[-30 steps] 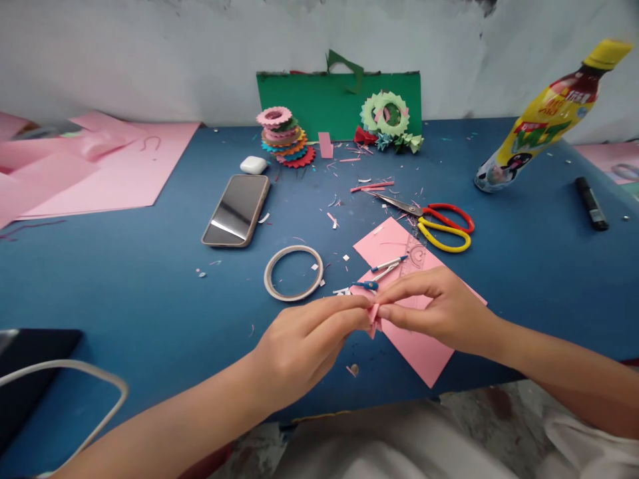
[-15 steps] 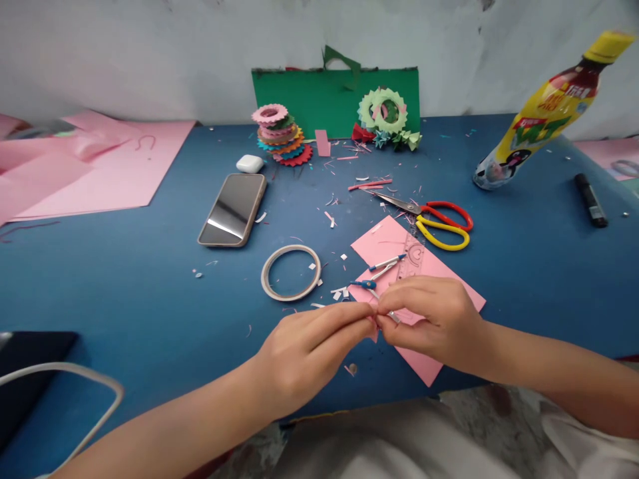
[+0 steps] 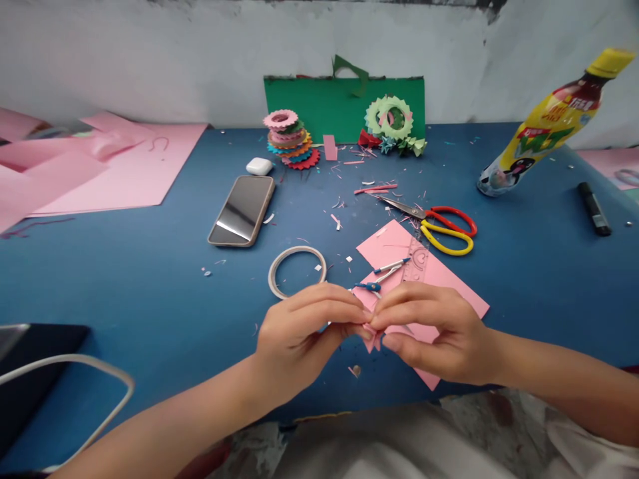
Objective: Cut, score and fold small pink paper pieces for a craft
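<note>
Pinched between both sets of fingertips: a small folded pink paper piece [image 3: 372, 334], low at the table's near edge. Left hand [image 3: 299, 332] at its 9 o'clock, right hand [image 3: 434, 329] at 3 o'clock, both narrowed onto it, equally near.

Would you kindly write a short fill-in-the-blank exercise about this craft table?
1. Both hands pinch a small folded piece of ____ paper.
2. The scissors have one red handle and one ____ handle.
3. The phone lies screen-up on the ____ table.

Missing words: pink; yellow; blue
</note>
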`<state>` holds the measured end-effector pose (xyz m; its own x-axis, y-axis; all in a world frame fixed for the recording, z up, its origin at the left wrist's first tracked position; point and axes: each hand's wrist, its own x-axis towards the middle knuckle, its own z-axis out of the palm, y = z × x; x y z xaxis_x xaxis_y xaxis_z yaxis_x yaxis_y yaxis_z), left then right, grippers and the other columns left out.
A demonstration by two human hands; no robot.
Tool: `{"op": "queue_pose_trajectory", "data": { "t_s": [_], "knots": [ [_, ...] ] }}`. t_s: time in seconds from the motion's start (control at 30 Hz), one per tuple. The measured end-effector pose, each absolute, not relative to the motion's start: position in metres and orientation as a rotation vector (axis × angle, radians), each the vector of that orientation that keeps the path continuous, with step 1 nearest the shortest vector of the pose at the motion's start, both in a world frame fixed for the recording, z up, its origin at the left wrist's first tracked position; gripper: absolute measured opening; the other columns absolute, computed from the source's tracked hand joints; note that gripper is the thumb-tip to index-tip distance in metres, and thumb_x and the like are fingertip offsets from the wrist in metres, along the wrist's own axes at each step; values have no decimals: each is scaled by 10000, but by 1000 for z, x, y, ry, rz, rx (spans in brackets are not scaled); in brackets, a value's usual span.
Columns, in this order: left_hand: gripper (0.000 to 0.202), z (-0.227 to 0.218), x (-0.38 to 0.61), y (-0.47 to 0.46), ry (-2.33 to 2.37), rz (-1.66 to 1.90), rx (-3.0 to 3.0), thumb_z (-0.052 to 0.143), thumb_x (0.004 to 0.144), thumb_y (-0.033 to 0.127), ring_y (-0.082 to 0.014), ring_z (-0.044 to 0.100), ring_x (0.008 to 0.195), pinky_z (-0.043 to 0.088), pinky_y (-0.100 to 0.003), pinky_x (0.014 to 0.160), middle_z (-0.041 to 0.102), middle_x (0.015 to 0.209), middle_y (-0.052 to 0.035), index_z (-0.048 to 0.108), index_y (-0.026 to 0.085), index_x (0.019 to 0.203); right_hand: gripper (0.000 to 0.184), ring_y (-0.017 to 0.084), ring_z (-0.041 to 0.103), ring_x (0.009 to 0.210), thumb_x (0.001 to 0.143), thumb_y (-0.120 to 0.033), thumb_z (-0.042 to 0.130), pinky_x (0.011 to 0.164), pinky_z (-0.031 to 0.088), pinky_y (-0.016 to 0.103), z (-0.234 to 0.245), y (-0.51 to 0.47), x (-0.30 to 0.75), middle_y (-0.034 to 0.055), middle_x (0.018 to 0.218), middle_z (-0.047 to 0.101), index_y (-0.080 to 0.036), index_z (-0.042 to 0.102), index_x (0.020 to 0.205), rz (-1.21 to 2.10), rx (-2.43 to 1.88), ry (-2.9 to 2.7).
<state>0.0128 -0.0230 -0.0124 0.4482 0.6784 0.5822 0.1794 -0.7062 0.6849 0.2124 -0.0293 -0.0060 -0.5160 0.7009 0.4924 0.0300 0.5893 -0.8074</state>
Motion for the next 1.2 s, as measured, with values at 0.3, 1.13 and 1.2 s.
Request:
{"op": "queue_pose_trajectory", "data": {
  "t_s": [0.3, 1.13, 1.2],
  "knots": [
    [162, -10, 15, -18, 652, 1340, 2060, 595, 801, 25, -125, 607, 745, 511, -261, 690, 649, 781, -18, 628, 172, 861, 214, 114, 640, 822, 771, -90, 651, 735, 545, 232, -14, -32, 216, 23, 873, 669, -195, 642, 957, 1145, -659, -1673],
    [190, -17, 22, -21, 984, 1001, 1820, 635, 800, 184, -153, 621, 867, 562, -230, 665, 630, 995, -75, 644, 174, 989, 83, 131, 671, 681, 772, -194, 628, 610, 567, 224, -22, -28, 209, 28, 752, 717, -159, 690, 816, 1006, -1002, -1696],
    [188, -18, 22, -21, 986, 985, 1746, 637, 799, 190, -145, 628, 838, 566, -233, 679, 638, 973, -68, 648, 174, 986, 80, 129, 670, 683, 766, -181, 632, 605, 564, 215, -22, -27, 210, 26, 747, 716, -158, 689, 816, 974, -990, -1721]
  ]
}}
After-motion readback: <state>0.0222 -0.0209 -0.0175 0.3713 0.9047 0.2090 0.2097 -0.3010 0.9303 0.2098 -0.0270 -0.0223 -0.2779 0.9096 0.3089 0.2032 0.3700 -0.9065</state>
